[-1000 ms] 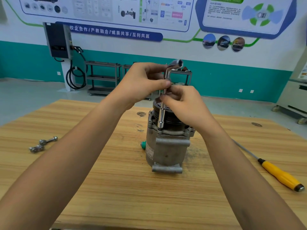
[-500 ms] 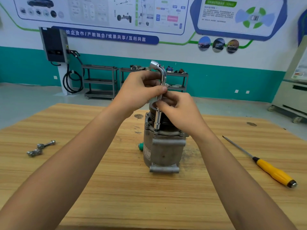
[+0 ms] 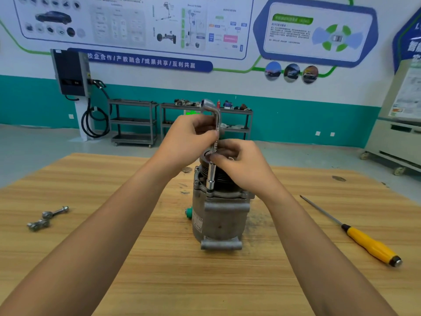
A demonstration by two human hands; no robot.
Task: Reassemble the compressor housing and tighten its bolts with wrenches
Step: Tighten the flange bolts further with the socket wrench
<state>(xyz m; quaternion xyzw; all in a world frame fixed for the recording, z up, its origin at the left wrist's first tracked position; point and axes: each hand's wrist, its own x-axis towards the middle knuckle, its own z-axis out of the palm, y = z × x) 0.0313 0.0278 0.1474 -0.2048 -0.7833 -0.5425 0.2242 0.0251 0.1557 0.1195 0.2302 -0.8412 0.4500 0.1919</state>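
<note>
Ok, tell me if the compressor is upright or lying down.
Upright. The compressor stands on end on the table, pulley end up, wrench seated vertically on its rim.

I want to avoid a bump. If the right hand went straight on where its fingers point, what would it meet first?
The wrench shaft, at once: the right hand pinches it. Just beyond, probably the left hand, though depth is unclear.

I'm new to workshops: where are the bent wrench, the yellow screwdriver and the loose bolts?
bent wrench [image 3: 210, 176], head view, lower shaft.
yellow screwdriver [image 3: 371, 246], head view, handle.
loose bolts [image 3: 55, 212], head view, upper bolt's shank.
</note>
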